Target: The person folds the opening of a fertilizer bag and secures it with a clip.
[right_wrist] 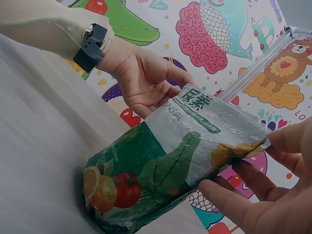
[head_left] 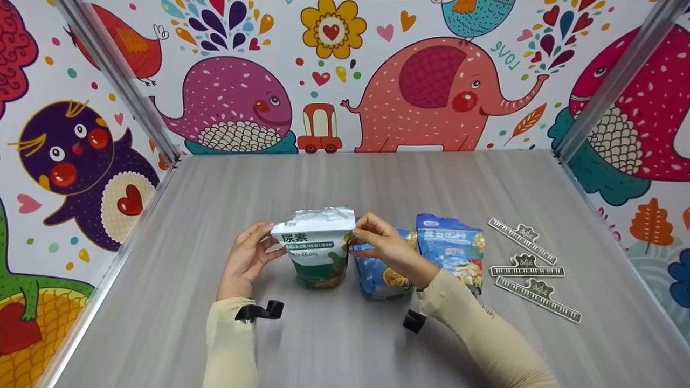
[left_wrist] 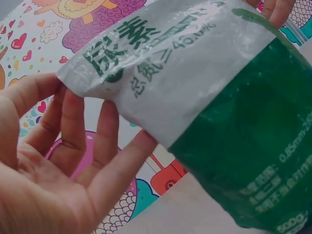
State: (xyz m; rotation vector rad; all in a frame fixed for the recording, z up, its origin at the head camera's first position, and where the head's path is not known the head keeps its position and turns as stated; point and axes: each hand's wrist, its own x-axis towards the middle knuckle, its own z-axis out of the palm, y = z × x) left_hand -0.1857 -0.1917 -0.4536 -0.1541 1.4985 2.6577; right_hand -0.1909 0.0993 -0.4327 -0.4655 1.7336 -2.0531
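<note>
**Green-and-white pouch (head_left: pixel 319 258), gripped at its 2 upper corners**

Head view: we list 1 green-and-white pouch, upright on the grey table (head_left: pixel 312 345) near mid-frame, its silvery top leaning back. The left hand (head_left: pixel 245 261) is at its left upper corner, the right hand (head_left: pixel 391 248) at its right. To the right we enter 2 blue pouches, the nearer blue pouch (head_left: pixel 380 277) partly behind the right hand and the farther blue pouch (head_left: pixel 450 242) beside it. At the right of the frame lie 3 keyboard-patterned clips (head_left: pixel 527 271), apart from the pouches.

Left wrist view: thumb and finger pinch the corner at the left of the frame; the other fingers are spread apart, 1 fingertip against the pouch's side.

Right wrist view: at the right of the frame, we find the right hand's digits clamped on the opposite corner, 1 finger reaching along the side. A printed tomato (right_wrist: pixel 127 190) shows at lower left.

Step in hand, in our judgement: drawing the pouch's top edge straight and flat. The next move would call for even tension at both corners, with the base steady on the table.
</note>
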